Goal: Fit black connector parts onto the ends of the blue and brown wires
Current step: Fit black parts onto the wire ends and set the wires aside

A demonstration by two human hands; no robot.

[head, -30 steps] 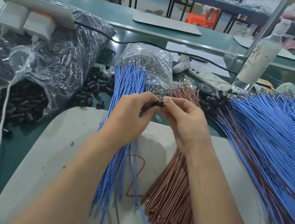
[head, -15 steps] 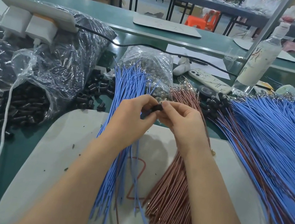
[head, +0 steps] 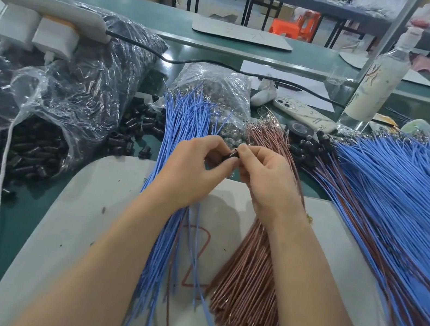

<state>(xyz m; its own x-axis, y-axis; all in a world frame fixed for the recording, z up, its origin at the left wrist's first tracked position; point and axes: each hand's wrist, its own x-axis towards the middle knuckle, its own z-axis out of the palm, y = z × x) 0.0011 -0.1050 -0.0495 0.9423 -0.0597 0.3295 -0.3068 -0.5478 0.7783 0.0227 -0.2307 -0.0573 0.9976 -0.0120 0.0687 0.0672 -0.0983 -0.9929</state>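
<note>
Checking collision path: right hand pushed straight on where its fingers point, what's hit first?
The connector pinched between right hand and left hand; then the left hand itself, though depth is unclear.

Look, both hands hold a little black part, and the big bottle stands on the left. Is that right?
Not quite. In the head view the left hand and right hand do hold the black part, but the bottle stands on the right.

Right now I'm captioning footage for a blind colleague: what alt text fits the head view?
Left hand and right hand pinch a black connector part above a white mat. Blue wires lie under the left hand, brown wires under the right; a plastic bag of black parts sits left.
</note>
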